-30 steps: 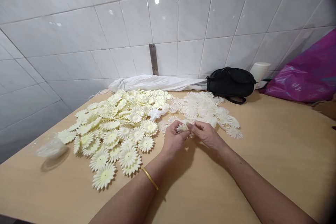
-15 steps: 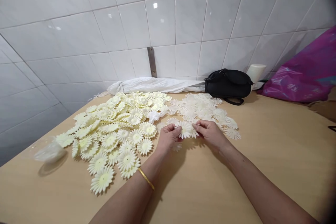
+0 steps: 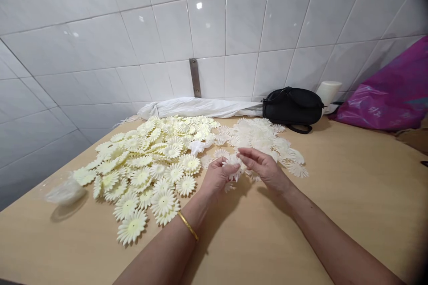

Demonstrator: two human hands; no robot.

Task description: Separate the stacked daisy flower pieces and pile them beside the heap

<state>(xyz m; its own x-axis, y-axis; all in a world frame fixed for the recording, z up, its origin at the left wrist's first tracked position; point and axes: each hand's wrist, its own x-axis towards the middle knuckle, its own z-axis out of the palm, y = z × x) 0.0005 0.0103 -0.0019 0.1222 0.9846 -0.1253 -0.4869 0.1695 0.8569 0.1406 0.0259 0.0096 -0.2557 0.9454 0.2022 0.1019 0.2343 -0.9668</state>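
Wh. daisy petal piece [image 3: 234,160], poss. >1 layer: R of yellow daisy pile [image 3: 142,176], pinched in L hand [image 3: 216,179]. R hand [image 3: 265,170] alongside, grip unclear. Prob. v. light, flexible, creases easily; best held nr ctr.

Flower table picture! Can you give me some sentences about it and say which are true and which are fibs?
1. The left hand holds a white daisy-shaped piece. True.
2. The gold bangle is on the right wrist. False: it is on the left wrist.
3. The black case sits left of the purple bag in the picture. True.
4. The pale yellow daisy heap is to the right of the whiter daisy heap. False: it is to the left.
5. The metal strip lies flat on the table. False: it is up on the tiled wall.
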